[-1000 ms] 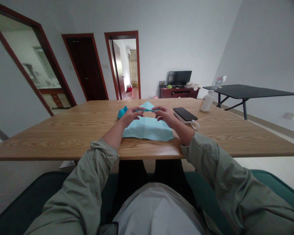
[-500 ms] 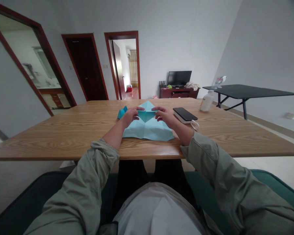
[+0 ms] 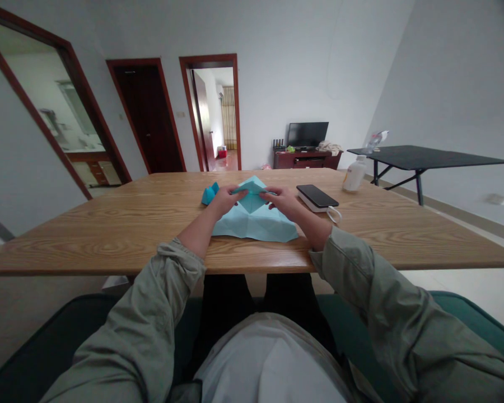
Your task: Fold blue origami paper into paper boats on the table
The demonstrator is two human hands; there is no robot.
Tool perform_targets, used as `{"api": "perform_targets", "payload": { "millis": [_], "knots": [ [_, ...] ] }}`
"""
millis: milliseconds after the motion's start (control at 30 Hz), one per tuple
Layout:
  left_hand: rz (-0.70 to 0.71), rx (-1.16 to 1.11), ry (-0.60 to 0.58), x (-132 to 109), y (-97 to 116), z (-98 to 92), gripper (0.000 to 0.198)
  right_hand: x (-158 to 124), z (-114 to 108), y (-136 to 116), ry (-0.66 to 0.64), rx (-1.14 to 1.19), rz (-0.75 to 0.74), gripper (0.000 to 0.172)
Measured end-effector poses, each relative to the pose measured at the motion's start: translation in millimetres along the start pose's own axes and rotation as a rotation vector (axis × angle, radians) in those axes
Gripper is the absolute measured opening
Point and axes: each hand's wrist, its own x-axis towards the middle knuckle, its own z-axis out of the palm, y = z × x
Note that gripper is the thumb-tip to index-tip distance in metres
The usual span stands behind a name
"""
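Note:
A folded piece of light blue paper is held up between my two hands, its top coming to a point. On its left side my left hand pinches the edge between thumb and fingers. My right hand grips the opposite edge in the same way. Beneath them a creased sheet of pale blue paper lies flat near the table's front edge; whether it joins the folded piece I cannot tell. Just beyond my left hand sits a small, brighter blue folded paper shape.
On the wooden table, a black phone rests on a white box-like thing with a white loop. A white bottle stands farther right. Behind it is a black folding table. A television stands by the far wall.
The folded paper has tilted and its middle part has opened out, with its lower point a little lower. Both hands have drawn slightly inward and still hold its sides.

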Motion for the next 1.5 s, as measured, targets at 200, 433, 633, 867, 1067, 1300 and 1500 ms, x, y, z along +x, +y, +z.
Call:
{"api": "perform_targets", "payload": {
  "millis": [200, 433, 633, 867, 1067, 1300, 1500],
  "knots": [
    [-0.027, 0.032, 0.063, 2, -5, -0.6, 0.041, 2, 0, 5, 0.060, -0.011, 0.003, 0.040],
    [-0.112, -0.122, -0.026, -1, -3, 3.1, 0.068, 3, 2, 10, 0.119, 0.029, -0.035, 0.038],
    [-0.140, -0.156, -0.076, -4, -1, 6.3, 0.074, 0, 5, 5, -0.072, 0.110, 0.018, 0.045],
    [-0.173, -0.170, -0.189, -1, -8, 9.7, 0.044, 0, 7, 10, -0.184, 0.102, 0.016, 0.043],
    [-0.195, -0.119, -0.198, -3, -8, 12.2, 0.043, -2, 9, 5, -0.183, 0.096, 0.030, 0.053],
    [-0.055, -0.201, 0.145, 7, -10, 5.2, 0.035, 1, 7, 7, -0.034, 0.226, 0.149, 0.060],
    [0.005, -0.267, 0.288, 14, -14, 1.1, 0.032, -7, 13, 4, -0.251, 0.286, 0.221, 0.035]
  ]
}}
